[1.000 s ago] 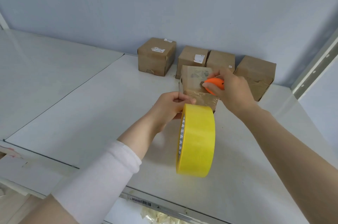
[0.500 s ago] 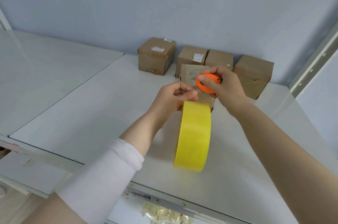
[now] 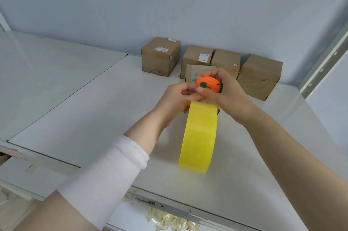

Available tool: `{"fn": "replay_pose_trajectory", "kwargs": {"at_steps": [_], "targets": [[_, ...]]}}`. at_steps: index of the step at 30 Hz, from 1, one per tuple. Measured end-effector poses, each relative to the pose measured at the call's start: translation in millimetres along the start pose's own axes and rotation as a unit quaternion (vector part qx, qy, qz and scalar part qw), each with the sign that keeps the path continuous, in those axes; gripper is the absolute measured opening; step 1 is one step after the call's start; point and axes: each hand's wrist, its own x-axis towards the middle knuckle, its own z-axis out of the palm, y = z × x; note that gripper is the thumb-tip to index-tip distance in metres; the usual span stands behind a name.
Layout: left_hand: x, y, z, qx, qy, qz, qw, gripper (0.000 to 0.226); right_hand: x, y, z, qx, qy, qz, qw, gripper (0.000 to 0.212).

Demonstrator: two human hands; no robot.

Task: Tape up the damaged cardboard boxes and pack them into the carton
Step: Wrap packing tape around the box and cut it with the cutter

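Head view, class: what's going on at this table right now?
A person is taping cardboard boxes. The left grip pinches the tape at the top of the yellow tape roll, which sits below both grips. The right grip holds an orange cutter at that tape, apparently to cut it. A small box stands just behind them on the white table; four more boxes line the back wall.

Five cardboard boxes (image 3: 160, 55), one tape roll (image 3: 198, 136), one cutter (image 3: 208, 83).
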Motion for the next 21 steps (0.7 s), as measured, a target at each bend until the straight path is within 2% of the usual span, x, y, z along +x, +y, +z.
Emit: {"fn": "replay_pose_trajectory", "kwargs": {"at_steps": [4,11,12,15,18,20,21], "targets": [[-1.0,6.2,-4.1,-0.006,-0.038,-0.049,0.998,0.008,-0.2,0.0,1.6,-0.026,0.048,-0.024,0.998,0.029],[-13.3,25.8,-15.9,0.056,-0.071,-0.065,0.994,0.019,-3.3,-0.3,6.9,-0.036,0.085,-0.031,0.995,0.030],[-15.5,30.3,-17.4,0.080,-0.068,-0.072,0.992,0.025,-3.5,-1.3,7.3,-0.031,0.089,-0.030,0.995,0.029],[-22.9,39.7,-22.9,0.145,-0.028,-0.093,0.985,0.077,-4.9,-4.2,7.9,-0.009,0.099,-0.033,0.995,0.027],[-37.9,41.7,-22.6,0.211,-0.013,-0.098,0.973,0.064,-5.0,-5.5,8.0,0.004,0.104,-0.029,0.994,0.025],[-45.3,40.2,-21.1,0.187,-0.068,-0.145,0.969,0.077,-4.0,-5.9,7.9,0.030,0.100,-0.003,0.995,0.027],[-48.0,39.0,-19.6,0.152,-0.096,-0.169,0.969,0.074,-3.7,-6.8,8.0,0.043,0.095,0.014,0.994,0.028]]}}
